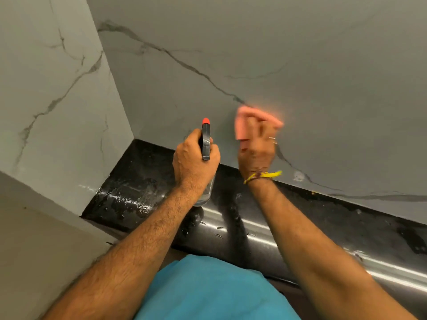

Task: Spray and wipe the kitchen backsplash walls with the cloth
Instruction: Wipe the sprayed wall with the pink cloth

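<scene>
The wiping step is in hand on the back wall (300, 65), a grey marble-look backsplash with dark veins. The right hand (257, 146) is raised against it, its fingers (255, 125) curled round a bunched pink cloth (245, 122) that is pressed to the wall low down, a little above the black stone desk (143, 181); the hand and cloth are smeared with motion blur, so the exact grip is hard to read, but the cloth is plainly held and not loose. A yellow thread band (265, 176) circles that wrist. The left hand (195, 162) grips a spray bottle (205, 144) by its neck, fingers wrapped round the black trigger head, the orange nozzle (205, 121) pointing at the wall just left of the cloth; the clear body hangs below the hand, above the desk. Droplets and wet streaks lie on the desk near the corner, where the side wall (57, 88) meets the back one. As a judgement, only a small patch is under the cloth, so much of both walls looks left to do. The next move calls for firm, overlapping strokes spreading outward, then a fresh spray on the next section with the nozzle kept clear of the wiping hand.
</scene>
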